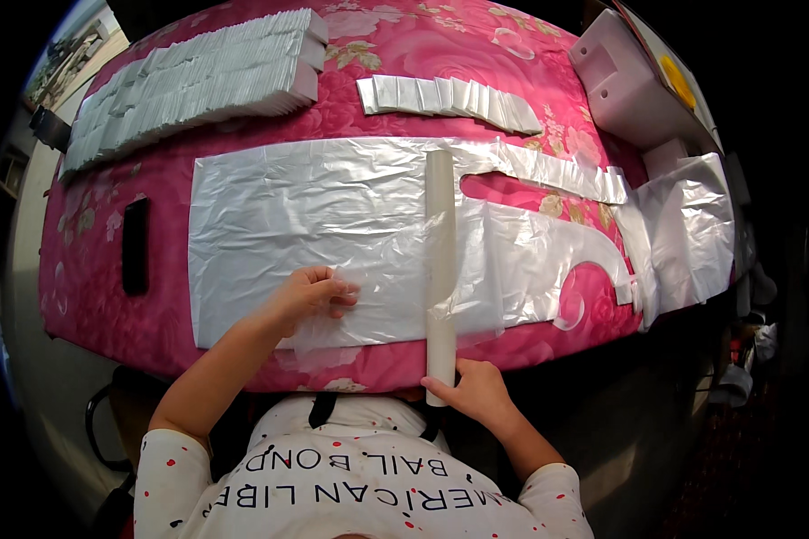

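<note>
A stack of thin whitish plastic bags (306,207) lies flat across the table, with cut-out handle loops at its right end. Over it, from the far edge to the near edge, rests a long pale tube (440,234). My right hand (476,391) is closed on the tube's near end, just past the table edge. Above the left half of the stack, my left hand (310,296) pinches a thin clear plastic film (351,286), part of which hangs below the fingers toward the near edge. Where the film's other edges run is hard to make out.
Rows of folded white packets (198,76) fill the far left, with a shorter row (449,99) at the far middle. A black phone-like slab (136,247) lies at left. Far right stands a white foam box (625,76). A pink floral cloth (81,269) covers the table.
</note>
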Motion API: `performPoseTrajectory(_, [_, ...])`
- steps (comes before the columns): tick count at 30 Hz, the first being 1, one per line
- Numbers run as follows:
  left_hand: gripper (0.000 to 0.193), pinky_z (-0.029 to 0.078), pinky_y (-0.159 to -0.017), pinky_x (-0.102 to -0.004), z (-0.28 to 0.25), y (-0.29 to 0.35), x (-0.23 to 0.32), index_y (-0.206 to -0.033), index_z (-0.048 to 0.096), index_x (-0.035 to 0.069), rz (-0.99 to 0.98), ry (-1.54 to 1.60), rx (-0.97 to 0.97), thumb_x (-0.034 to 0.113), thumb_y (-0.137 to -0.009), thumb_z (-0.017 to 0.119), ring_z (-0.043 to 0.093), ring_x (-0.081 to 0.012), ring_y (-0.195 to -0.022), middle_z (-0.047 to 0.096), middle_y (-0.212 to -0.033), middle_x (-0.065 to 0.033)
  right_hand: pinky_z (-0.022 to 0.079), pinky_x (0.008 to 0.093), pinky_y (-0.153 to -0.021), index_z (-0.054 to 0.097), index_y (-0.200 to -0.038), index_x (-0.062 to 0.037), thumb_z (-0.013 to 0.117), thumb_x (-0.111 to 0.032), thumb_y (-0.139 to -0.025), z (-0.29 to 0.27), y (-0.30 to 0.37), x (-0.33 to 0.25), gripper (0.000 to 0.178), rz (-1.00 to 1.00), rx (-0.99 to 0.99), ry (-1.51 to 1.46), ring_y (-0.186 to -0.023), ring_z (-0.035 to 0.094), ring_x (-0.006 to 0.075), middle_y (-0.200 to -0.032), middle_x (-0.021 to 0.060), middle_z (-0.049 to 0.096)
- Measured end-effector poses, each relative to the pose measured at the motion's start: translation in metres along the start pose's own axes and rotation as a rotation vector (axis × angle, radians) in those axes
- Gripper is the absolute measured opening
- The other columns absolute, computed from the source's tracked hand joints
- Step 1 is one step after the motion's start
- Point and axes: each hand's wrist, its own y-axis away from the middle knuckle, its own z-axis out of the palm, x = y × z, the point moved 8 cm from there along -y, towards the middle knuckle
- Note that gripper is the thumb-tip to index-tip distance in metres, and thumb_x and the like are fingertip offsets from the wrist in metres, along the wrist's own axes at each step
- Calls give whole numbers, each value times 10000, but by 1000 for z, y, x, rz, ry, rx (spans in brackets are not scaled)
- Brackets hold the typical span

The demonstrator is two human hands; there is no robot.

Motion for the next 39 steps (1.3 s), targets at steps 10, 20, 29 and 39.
performPoseTrajectory(10, [135,473,-720,-324,-169,70,61,-889,565,48,206,-822,503,99,-769,599,605,-224,-882,628,-942,-106,489,391,-673,666,-820,-25,623,-452,-725,-9,3,8,440,28,-15,-51,-731,628,331,-742,175,641])
performPoseTrajectory(20, [501,387,-956,-386,97,32,85,-1237,390,-20,1087,-1081,214,44,-773,570,435,-359,-1164,415,-1294,-199,488,405,-659,661,-792,-18,620,-451,-726,-9,3,8,440,29,-28,-42,-706,623,345,-715,184,634])
performPoseTrajectory(29, [651,125,-1096,-448,135,-36,30,-1336,239,-107,898,-1353,227,214,-815,460,171,-366,-1343,199,-1422,-261,490,396,-660,670,-798,-24,620,-488,-736,-11,1,15,471,17,-101,-80,-702,627,339,-712,176,638])
performPoseTrajectory(39, [647,116,-1097,-450,138,-35,30,-1323,244,-135,868,-1469,292,226,-812,405,177,-382,-1341,214,-1407,-289,480,318,-696,621,-984,23,528,-323,-877,-89,-102,-23,375,-182,111,-382,-770,634,241,-831,152,655])
